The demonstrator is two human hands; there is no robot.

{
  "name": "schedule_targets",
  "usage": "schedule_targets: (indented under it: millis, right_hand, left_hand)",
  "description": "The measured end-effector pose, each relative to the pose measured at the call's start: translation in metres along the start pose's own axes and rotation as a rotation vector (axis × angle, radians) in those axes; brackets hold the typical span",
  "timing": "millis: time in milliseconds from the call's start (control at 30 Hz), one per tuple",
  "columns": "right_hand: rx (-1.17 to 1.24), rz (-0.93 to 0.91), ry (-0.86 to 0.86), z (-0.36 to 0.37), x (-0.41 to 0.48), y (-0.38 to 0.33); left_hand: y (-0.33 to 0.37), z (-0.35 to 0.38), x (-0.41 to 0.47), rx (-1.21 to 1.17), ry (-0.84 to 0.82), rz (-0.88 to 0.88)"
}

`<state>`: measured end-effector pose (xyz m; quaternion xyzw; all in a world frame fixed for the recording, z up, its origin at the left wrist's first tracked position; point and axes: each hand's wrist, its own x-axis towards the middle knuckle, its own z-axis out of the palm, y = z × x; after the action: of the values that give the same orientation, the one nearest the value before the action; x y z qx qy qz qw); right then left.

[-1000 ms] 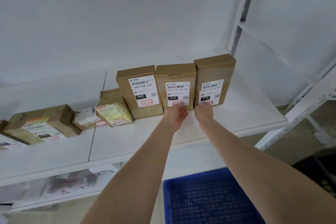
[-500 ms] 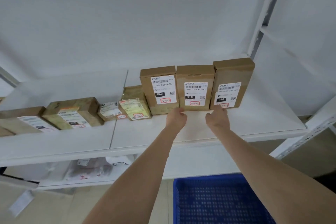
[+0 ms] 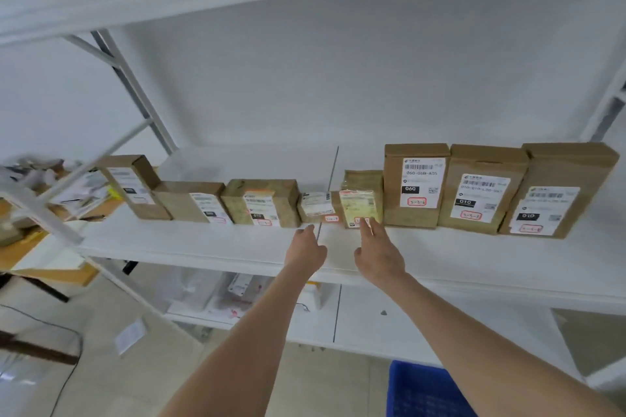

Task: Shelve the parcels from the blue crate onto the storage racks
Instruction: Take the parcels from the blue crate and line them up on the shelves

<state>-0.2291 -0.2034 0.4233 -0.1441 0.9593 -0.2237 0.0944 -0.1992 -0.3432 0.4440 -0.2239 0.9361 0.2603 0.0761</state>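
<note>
Eight parcels (image 3: 261,203) stood in one row along the white shelf (image 3: 203,244), labels facing out, and both hands were up at the middle of it; take the yellow-taped parcel (image 3: 361,205) as the marker. The right hand (image 3: 377,252) lay straight below it, fingers stretched out and released, fingertips (image 3: 367,225) touching its bottom edge, grasping nothing; the left hand (image 3: 305,250) sat just left of that, loosely curled and empty, its tip near the foot of the small flat parcel (image 3: 316,210) that touched the marker's left side. The marker stood on end, long axis upright, dead ahead of the right hand, so that hand was plainly the nearer; the flat one lay lengthwise along the row. Right of the marker three taller boxes (image 3: 415,184) stood upright; the blue crate (image 3: 426,389) sat far below and to its right, contents hidden. By my read, a squaring-up nudge was coming.
</note>
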Motion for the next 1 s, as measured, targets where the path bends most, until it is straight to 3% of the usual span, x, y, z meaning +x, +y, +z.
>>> schedule_targets:
  millis: [267,600,1000]
  right_hand:
    - [-0.236,-0.013,0.098,0.042,0.071,-0.102]
    - [-0.469,0.055,-0.008,0.044,0.151,-0.118]
    - [-0.478,0.091,-0.028,0.047,0.172,-0.114]
  left_hand:
    - [-0.081,-0.077,0.084,0.309,0.237,0.295]
    - [-0.087,-0.102,0.185,0.583,-0.045,0.432]
    - [-0.084,-0.093,0.211,0.59,0.015,0.483]
